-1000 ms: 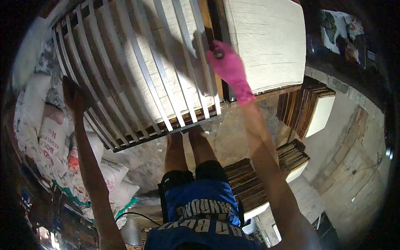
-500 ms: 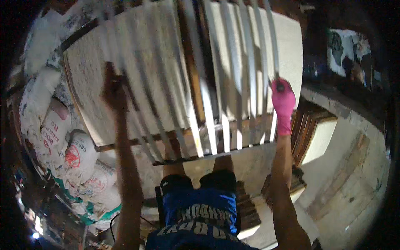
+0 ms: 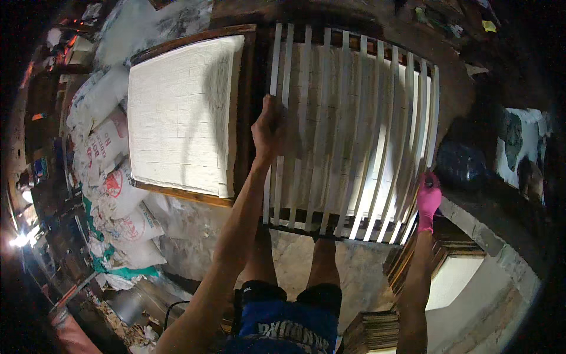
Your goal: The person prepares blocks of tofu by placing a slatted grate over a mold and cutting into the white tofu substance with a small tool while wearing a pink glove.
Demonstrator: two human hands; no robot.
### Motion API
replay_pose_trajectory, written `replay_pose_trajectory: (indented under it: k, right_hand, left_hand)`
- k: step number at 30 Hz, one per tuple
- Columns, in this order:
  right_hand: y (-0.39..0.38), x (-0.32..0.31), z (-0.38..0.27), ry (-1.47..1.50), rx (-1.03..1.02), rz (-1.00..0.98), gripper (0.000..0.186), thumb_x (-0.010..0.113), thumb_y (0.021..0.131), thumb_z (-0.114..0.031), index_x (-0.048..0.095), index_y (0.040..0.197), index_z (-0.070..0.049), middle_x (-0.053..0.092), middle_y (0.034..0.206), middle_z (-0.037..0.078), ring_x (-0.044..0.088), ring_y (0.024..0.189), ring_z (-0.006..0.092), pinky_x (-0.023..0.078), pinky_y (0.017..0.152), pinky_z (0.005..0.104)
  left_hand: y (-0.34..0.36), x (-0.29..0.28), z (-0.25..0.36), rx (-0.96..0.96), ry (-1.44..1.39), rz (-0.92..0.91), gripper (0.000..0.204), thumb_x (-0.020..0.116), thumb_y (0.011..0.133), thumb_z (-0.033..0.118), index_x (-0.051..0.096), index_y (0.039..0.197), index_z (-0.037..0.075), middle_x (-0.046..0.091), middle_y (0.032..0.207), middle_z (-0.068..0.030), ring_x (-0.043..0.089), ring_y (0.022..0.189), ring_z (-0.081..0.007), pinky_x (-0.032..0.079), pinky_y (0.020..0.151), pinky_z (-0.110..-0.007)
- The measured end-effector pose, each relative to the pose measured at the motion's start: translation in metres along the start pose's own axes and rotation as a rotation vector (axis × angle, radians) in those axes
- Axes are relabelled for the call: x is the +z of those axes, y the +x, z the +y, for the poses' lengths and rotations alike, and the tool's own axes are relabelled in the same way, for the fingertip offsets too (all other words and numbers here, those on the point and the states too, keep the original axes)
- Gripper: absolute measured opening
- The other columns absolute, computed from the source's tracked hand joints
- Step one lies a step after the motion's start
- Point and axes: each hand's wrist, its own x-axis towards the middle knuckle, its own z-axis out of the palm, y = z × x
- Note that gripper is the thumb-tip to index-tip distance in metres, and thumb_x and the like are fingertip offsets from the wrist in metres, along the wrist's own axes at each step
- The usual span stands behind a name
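Both my hands hold a wide rack of pale parallel slats (image 3: 377, 177) by its sides. My left hand (image 3: 268, 131) is closed round its left edge slat. On the rack's right edge, my right hand (image 3: 428, 200), in a pink glove, is closed too; its fingertips are partly hidden. Through the slats shows a white slab (image 3: 365, 200), part lit and part shaded; I cannot tell whether the rack touches it. To the left lies another white slab (image 3: 177, 118), marked with faint lines, on a brown wooden frame (image 3: 194, 196).
Stuffed white sacks (image 3: 127, 189) with red print are piled at the left. Near my right forearm stand stacked wooden boards (image 3: 377, 330) and a pale-topped block (image 3: 454, 280). A grey concrete ledge (image 3: 489, 236) runs along the right, below a dark plastic bag (image 3: 463, 162).
The slatted rack has moved right, off the left slab and over the right one. Both hands have travelled with it, still gripping its sides. The view has shifted too.
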Motion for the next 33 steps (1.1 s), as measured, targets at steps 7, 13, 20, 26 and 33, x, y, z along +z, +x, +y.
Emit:
replay_pose_trajectory:
  k: [7, 13, 20, 26, 33]
  right_hand:
    - [0.005, 0.017, 0.017, 0.124, 0.012, 0.028, 0.032, 0.063, 0.090, -0.041, 0.067, 0.103, -0.012, 0.070, 0.100, 0.013, 0.068, 0.091, 0.0331, 0.053, 0.073, 0.0410]
    - [0.013, 0.011, 0.008, -0.077, 0.043, 0.023, 0.035, 0.062, 0.090, -0.042, 0.068, 0.103, -0.009, 0.070, 0.099, 0.012, 0.068, 0.089, 0.0336, 0.053, 0.074, 0.0404]
    - [0.014, 0.009, 0.011, 0.059, 0.014, 0.028, 0.036, 0.065, 0.088, -0.040, 0.069, 0.108, -0.011, 0.070, 0.099, 0.015, 0.068, 0.092, 0.0334, 0.053, 0.076, 0.0411]
    - [0.012, 0.007, -0.004, 0.047, 0.091, -0.036, 0.035, 0.064, 0.089, -0.040, 0.069, 0.107, -0.011, 0.070, 0.098, 0.014, 0.069, 0.089, 0.0314, 0.053, 0.074, 0.0403]
    - [0.015, 0.012, 0.012, -0.047, 0.017, 0.044, 0.029, 0.066, 0.087, -0.037, 0.070, 0.102, -0.013, 0.071, 0.094, 0.011, 0.068, 0.083, 0.0340, 0.053, 0.071, 0.0389]
  left_hand:
    - [-0.009, 0.009, -0.001, -0.010, -0.090, -0.004, 0.060, 0.059, 0.084, -0.003, 0.044, 0.142, 0.002, 0.062, 0.128, -0.0156, 0.062, 0.107, -0.0134, 0.049, 0.091, -0.029]
    - [-0.008, 0.016, 0.018, -0.137, -0.001, 0.020, 0.052, 0.063, 0.091, 0.005, 0.049, 0.141, 0.008, 0.066, 0.098, 0.0015, 0.055, 0.086, -0.0051, 0.047, 0.081, -0.022]
    - [-0.005, 0.023, 0.020, -0.104, -0.016, 0.091, 0.048, 0.059, 0.090, 0.005, 0.051, 0.137, 0.005, 0.072, 0.100, -0.0089, 0.064, 0.092, -0.0102, 0.050, 0.084, -0.027]
    - [-0.002, 0.010, 0.008, -0.117, -0.120, 0.041, 0.050, 0.059, 0.087, 0.001, 0.052, 0.137, 0.003, 0.071, 0.099, -0.0063, 0.062, 0.091, -0.0089, 0.048, 0.085, -0.025]
    - [0.009, 0.017, 0.005, -0.177, -0.069, -0.034, 0.055, 0.058, 0.086, 0.003, 0.052, 0.140, 0.012, 0.069, 0.106, 0.0002, 0.059, 0.096, -0.0079, 0.047, 0.089, -0.024]
